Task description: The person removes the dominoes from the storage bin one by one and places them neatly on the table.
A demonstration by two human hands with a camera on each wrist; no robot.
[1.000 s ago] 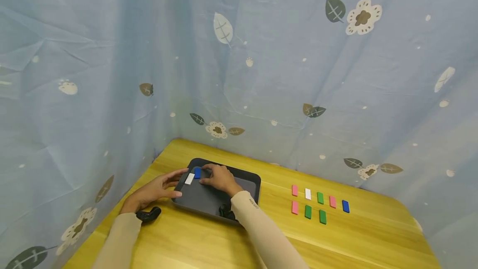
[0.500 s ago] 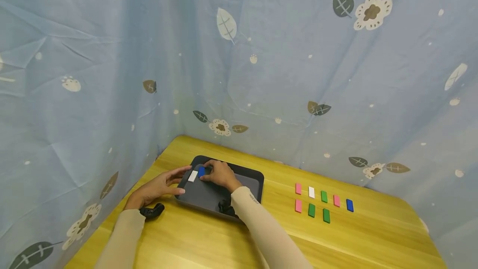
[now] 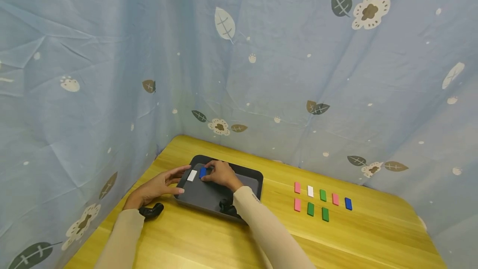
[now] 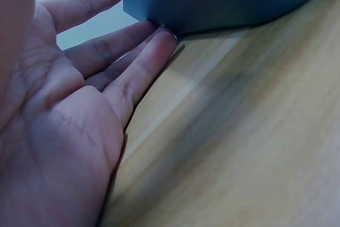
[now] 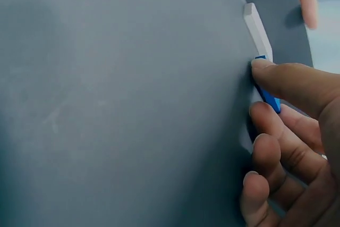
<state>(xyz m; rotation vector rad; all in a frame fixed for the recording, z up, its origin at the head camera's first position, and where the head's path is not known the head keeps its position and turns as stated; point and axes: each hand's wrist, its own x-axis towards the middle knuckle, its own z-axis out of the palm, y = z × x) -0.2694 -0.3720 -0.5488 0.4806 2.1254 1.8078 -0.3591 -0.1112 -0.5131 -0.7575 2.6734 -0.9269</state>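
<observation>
A dark grey tray [image 3: 201, 197] lies on the wooden table. Inside it, near the left wall, a white block [image 3: 192, 175] sits flat. Just right of that is a blue block [image 3: 203, 172], which my right hand [image 3: 223, 176] pinches between thumb and fingers; the right wrist view has the thumb on top of the blue block [image 5: 271, 99]. My left hand [image 3: 158, 187] is spread at the tray's left side. In the left wrist view its extended fingers reach the tray's outer wall [image 4: 212, 1], with the little finger near the tabletop.
Right of the tray, several pink, white, green and blue blocks lie in two rows, among them a green block [image 3: 310, 209] and a blue one at the far end. Patterned light-blue curtain [image 3: 276, 78] hangs behind and left of the table [image 3: 209, 240].
My right hand has drawn the blue block slightly right, widening its gap from the white block. The left hand stays by the tray's side. The head view has shifted a little.
</observation>
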